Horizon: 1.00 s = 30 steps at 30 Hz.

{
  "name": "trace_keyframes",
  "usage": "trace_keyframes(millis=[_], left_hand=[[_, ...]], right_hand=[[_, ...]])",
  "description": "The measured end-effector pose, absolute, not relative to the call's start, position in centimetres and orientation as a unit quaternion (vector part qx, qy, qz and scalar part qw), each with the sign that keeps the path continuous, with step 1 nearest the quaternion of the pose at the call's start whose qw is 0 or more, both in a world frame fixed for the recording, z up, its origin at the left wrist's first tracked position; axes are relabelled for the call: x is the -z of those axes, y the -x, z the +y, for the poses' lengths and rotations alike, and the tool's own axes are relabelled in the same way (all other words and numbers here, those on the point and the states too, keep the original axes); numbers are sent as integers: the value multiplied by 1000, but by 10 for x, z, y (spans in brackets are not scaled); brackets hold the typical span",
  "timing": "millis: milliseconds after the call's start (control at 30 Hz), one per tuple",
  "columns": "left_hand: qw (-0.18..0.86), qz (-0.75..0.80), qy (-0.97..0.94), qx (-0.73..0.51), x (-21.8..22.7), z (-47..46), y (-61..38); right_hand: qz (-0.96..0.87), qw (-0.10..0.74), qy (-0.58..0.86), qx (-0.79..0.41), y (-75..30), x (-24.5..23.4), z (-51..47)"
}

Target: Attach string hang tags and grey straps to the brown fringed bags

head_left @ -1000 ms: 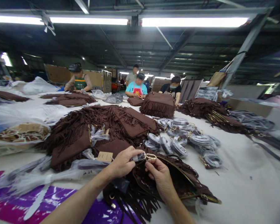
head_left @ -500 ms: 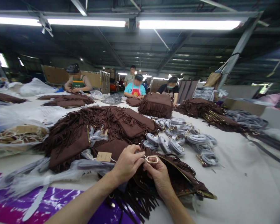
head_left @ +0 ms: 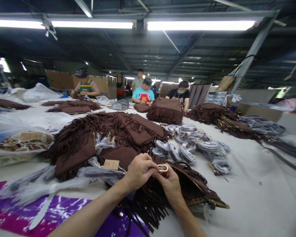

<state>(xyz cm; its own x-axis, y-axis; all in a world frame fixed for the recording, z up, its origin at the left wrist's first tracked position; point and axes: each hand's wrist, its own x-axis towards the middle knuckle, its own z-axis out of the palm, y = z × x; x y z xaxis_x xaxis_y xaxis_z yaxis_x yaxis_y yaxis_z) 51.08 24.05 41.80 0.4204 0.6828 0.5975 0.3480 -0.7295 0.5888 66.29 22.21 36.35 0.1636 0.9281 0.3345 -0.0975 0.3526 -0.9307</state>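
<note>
You have one left hand (head_left: 139,171), one right hand (head_left: 171,184), one gold clasp (head_left: 167,169), one gaping bag (head_left: 192,185), one green apron (head_left: 86,87), one red apron (head_left: 144,97).

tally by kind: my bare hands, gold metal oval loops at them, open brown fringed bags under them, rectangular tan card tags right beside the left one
Bare left hand and bare right hand: 2
Gold metal oval loop: 1
Open brown fringed bag: 1
Rectangular tan card tag: 1
Total: 5

bag pile (head_left: 111,128): on table (head_left: 256,197) | straps (head_left: 209,146): right | near bag (head_left: 185,184): before both
</note>
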Motion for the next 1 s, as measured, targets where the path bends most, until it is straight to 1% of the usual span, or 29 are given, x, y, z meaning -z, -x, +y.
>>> trace_keyframes(millis=[100,167,267,333,400,467,533,567,700,733,800,867,933,1000], left_hand=[[164,319,-825,-436,-417,238,-515],[149,322,-827,-437,-417,238,-516],[141,326,-813,-462,-418,241,-515],[141,325,-798,-488,-419,244,-513],[144,312,-790,-508,-421,245,-512],[154,292,-788,-520,-424,244,-512],[189,288,-783,-517,-427,240,-514],[225,294,-777,-509,-428,237,-515],[445,302,-720,-439,-427,226,-523],[482,296,-714,-414,-426,223,-524],[508,281,-730,-361,-424,217,-527],[494,263,-763,-324,-422,214,-528],[492,254,-765,-329,-420,212,-529],[526,260,-729,-353,-417,213,-530]], right_hand=[[-522,637,406,-396,-664,-368,221],[-554,608,415,-388,-667,-373,217],[-605,552,465,-336,-676,-382,210],[-593,551,492,-321,-682,-388,205],[-558,563,486,-368,-688,-394,199],[-521,566,446,-456,-691,-402,194],[-485,576,395,-527,-691,-409,189],[-467,587,372,-547,-691,-412,187],[-427,626,320,-569,-687,-416,184],[-423,631,310,-572,-685,-415,184],[-419,641,287,-576,-683,-415,183],[-422,646,265,-578,-683,-416,182],[-426,654,254,-571,-684,-418,182],[-412,676,266,-549,-688,-418,184]])
